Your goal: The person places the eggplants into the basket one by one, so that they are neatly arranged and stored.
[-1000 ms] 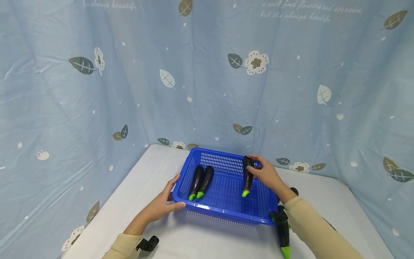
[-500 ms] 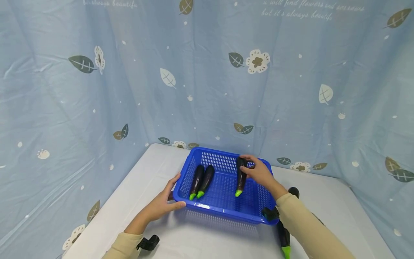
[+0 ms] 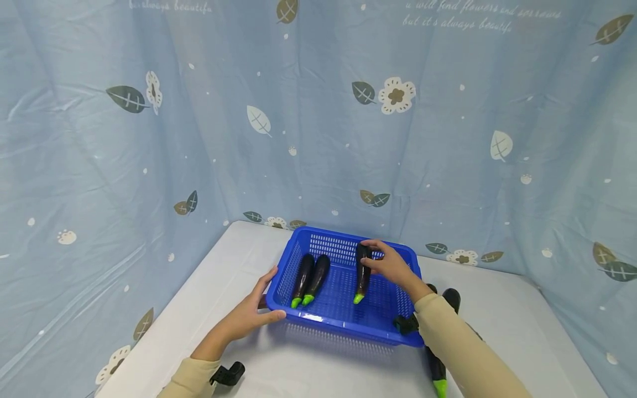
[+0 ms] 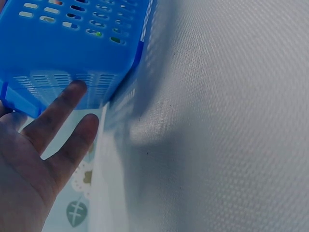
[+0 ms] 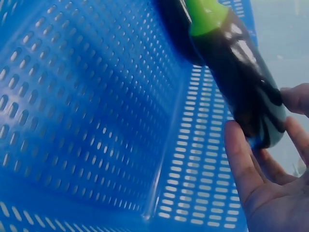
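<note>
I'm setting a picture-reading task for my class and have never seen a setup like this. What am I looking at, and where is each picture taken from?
There is no robot here, just a person's two bare hands. The wide view comes from a camera worn on the head; each close view comes from a camera on one wrist. On the white table stands a blue basket with two eggplants lying side by side in it. The right hand grips another eggplant over the basket; whether it touches the bottom is hard to tell. The left hand rests against the basket's near left corner. More eggplants lie right of the basket, partly hidden by the sleeve.
</note>
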The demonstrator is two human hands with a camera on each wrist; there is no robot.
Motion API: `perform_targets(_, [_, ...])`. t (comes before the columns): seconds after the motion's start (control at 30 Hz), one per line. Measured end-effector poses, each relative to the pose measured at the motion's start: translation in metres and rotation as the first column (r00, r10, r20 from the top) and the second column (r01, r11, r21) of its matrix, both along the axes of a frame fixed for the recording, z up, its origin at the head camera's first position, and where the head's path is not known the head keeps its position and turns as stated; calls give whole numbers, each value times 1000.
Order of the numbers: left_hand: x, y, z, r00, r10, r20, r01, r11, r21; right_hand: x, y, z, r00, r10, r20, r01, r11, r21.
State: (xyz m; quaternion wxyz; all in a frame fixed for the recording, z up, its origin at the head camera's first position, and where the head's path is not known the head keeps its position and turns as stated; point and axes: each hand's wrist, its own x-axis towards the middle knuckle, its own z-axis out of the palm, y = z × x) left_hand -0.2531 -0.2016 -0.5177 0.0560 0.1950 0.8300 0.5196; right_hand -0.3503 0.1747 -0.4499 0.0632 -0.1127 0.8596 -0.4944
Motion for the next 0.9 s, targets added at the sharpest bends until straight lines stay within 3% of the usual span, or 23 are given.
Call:
perform_targets(0.2, [1,-2,0,1000,-1,-2,1,1000,-6,-3,-10,-6,1000,12,12,-12,1000,25])
perform_targets(0.43, [1,-3,0,1000,-3,-3,3,1000,-1,-6,-19,-13,999,32,29,-32,999,-15])
perform_targets(0.9, [0,-1,0,1000,0,21,0,1000,-6,-14,-39,-31,997,13,79,-13,1000,5])
